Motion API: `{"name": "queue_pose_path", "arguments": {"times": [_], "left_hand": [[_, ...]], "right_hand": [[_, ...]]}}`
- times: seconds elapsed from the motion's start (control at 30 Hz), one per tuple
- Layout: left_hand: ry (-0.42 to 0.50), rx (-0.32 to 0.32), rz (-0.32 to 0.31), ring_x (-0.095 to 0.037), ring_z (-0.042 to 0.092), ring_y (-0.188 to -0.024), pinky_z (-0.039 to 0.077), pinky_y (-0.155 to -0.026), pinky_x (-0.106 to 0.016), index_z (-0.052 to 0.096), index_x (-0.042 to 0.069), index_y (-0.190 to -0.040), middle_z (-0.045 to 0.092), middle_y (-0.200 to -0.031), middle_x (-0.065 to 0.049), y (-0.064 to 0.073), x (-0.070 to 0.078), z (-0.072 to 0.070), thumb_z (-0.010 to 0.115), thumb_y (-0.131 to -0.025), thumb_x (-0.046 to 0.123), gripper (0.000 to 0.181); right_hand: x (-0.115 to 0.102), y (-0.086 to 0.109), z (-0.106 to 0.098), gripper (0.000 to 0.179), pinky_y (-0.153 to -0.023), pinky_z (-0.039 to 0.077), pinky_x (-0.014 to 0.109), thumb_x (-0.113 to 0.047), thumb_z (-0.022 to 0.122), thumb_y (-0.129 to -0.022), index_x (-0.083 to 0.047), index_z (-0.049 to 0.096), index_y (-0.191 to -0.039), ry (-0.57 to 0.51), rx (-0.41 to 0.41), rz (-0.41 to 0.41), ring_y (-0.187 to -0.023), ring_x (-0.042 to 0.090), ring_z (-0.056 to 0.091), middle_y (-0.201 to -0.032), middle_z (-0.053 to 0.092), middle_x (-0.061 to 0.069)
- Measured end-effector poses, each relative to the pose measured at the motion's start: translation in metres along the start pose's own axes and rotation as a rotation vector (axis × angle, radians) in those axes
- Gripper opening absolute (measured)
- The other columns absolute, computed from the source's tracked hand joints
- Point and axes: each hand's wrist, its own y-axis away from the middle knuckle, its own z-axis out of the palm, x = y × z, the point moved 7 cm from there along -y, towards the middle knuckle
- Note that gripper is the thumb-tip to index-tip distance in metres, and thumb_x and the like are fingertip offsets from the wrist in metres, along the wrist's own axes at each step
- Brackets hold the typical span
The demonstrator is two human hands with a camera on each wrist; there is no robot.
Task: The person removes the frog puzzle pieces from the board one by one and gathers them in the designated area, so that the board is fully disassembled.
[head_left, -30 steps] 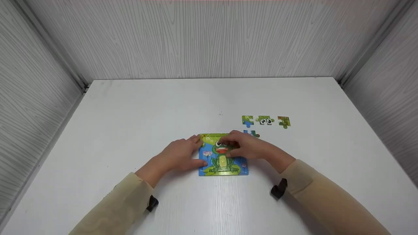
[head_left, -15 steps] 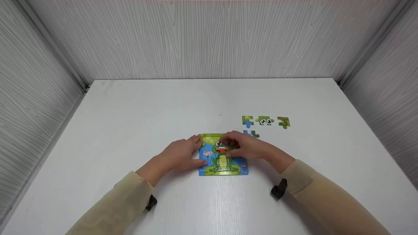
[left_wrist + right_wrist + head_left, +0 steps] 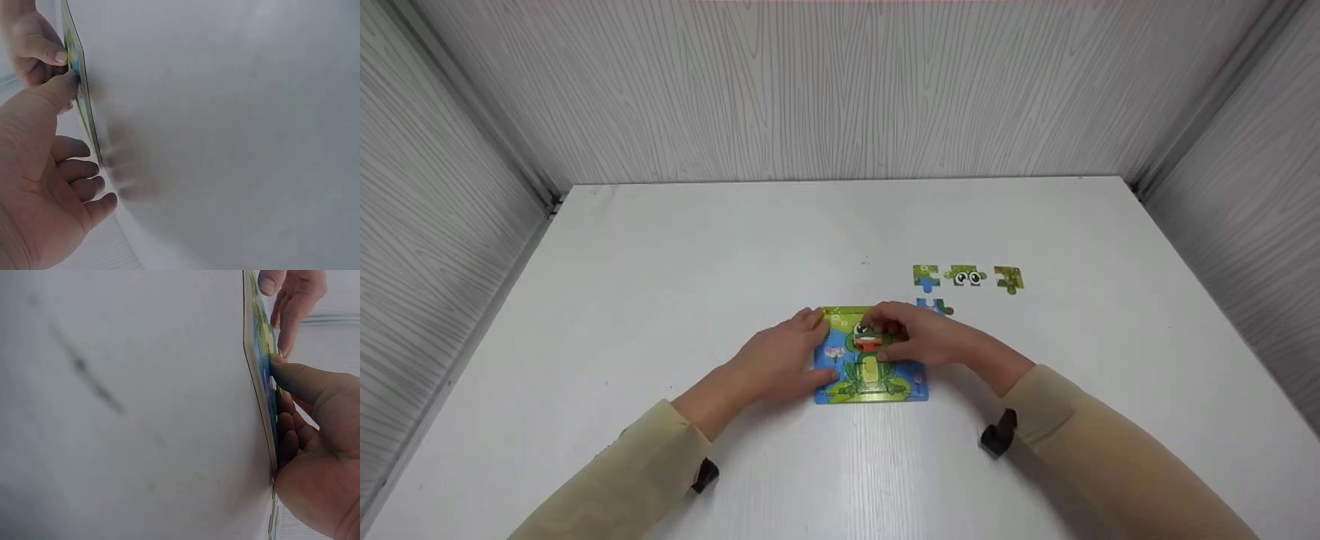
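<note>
A pale wood-grained back wall (image 3: 840, 90) rose behind the white worktop (image 3: 720, 247), with side walls (image 3: 442, 225) at either end. Two beige sleeves (image 3: 1110, 442) reached in from the near edge. The left hand (image 3: 776, 364) was unclenched, its fingers loosely extended along the left edge of the puzzle board and its thumb resting on the board's face. The right hand (image 3: 921, 334) lay over the board's right side with fingers curled down at the frog's face; whether it grasped a piece could not be told. The puzzle board (image 3: 870, 399) itself, printed with a green frog on blue, lay flat on the worktop between the hands. A black device (image 3: 997, 435) sat at each wrist. Beyond the right hand, well within the worktop, three loose pieces stood in a row: the eyes piece (image 3: 965, 276) in the middle, a green-and-blue piece (image 3: 927, 277) to its left and a reddish-green piece (image 3: 1009, 278) to its right. Nearer, more cut-out puzzle (image 3: 931, 305) showed, partly hidden by the right hand.
</note>
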Motion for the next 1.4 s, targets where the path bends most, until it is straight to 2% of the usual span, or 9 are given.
{"name": "queue_pose_path", "arguments": {"times": [0.17, 0.27, 0.37, 0.5, 0.8, 0.97, 1.4], "left_hand": [[-0.03, 0.039, 0.127, -0.034, 0.035, -0.156, 0.039, -0.12, -0.052, 0.052, 0.005, -0.157, 0.04, -0.166, -0.019, 0.013, 0.021, -0.003, 0.064, -0.103, 0.05, 0.071], [-0.07, 0.023, 0.189, -0.035, 0.038, -0.154, 0.042, -0.117, -0.053, 0.057, 0.01, -0.155, 0.044, -0.164, -0.018, 0.02, 0.032, 0.001, 0.063, -0.104, 0.051, 0.065], [-0.103, -0.009, 0.217, -0.035, 0.039, -0.154, 0.043, -0.116, -0.053, 0.057, 0.014, -0.155, 0.044, -0.164, -0.016, 0.025, 0.037, 0.007, 0.062, -0.105, 0.052, 0.063], [-0.111, -0.049, 0.211, -0.034, 0.037, -0.155, 0.044, -0.116, -0.053, 0.055, 0.018, -0.158, 0.043, -0.166, -0.015, 0.027, 0.04, 0.014, 0.061, -0.104, 0.055, 0.066], [-0.144, -0.074, 0.198, -0.035, 0.036, -0.155, 0.044, -0.116, -0.052, 0.052, 0.018, -0.159, 0.04, -0.167, -0.017, 0.028, 0.041, 0.022, 0.056, -0.104, 0.061, 0.07], [-0.179, -0.071, 0.21, -0.035, 0.038, -0.154, 0.045, -0.115, -0.051, 0.052, 0.017, -0.159, 0.042, -0.165, -0.018, 0.026, 0.045, 0.022, 0.054, -0.105, 0.061, 0.07], [-0.227, -0.098, 0.189, -0.035, 0.037, -0.155, 0.045, -0.116, -0.05, 0.05, 0.017, -0.16, 0.04, -0.166, -0.017, 0.022, 0.048, 0.023, 0.053, -0.106, 0.059, 0.068]], "right_hand": [[-0.001, 0.0, 0.001, 0.042, -0.09, 0.046, 0.037, -0.017, 0.077, -0.1, -0.019, 0.06, -0.139, 0.003, -0.004, 0.005, -0.103, 0.022, 0.052, -0.116, 0.058, 0.001], [-0.002, 0.001, 0.001, 0.041, -0.09, 0.046, 0.036, -0.017, 0.076, -0.101, -0.019, 0.061, -0.139, 0.01, -0.005, 0.007, -0.103, 0.022, 0.052, -0.115, 0.058, 0.001], [-0.003, 0.0, 0.002, 0.041, -0.089, 0.046, 0.037, -0.017, 0.076, -0.101, -0.019, 0.061, -0.139, 0.009, -0.006, 0.001, -0.102, 0.023, 0.051, -0.114, 0.058, 0.001], [-0.003, 0.0, 0.002, 0.041, -0.09, 0.045, 0.038, -0.017, 0.076, -0.101, -0.019, 0.061, -0.139, 0.011, -0.003, 0.002, -0.103, 0.023, 0.051, -0.114, 0.058, 0.001], [-0.004, 0.0, 0.002, 0.041, -0.091, 0.045, 0.038, -0.017, 0.076, -0.101, -0.02, 0.061, -0.139, 0.014, -0.004, 0.009, -0.104, 0.022, 0.052, -0.114, 0.058, 0.001], [-0.003, 0.001, 0.001, 0.041, -0.09, 0.045, 0.038, -0.019, 0.076, -0.1, -0.02, 0.062, -0.139, 0.032, 0.006, -0.005, -0.103, 0.022, 0.052, -0.112, 0.058, 0.001], [0.003, 0.001, 0.0, 0.042, -0.092, 0.046, 0.038, -0.02, 0.077, -0.1, -0.02, 0.063, -0.139, 0.003, 0.018, 0.006, -0.105, 0.022, 0.053, -0.115, 0.06, 0.0]]}}
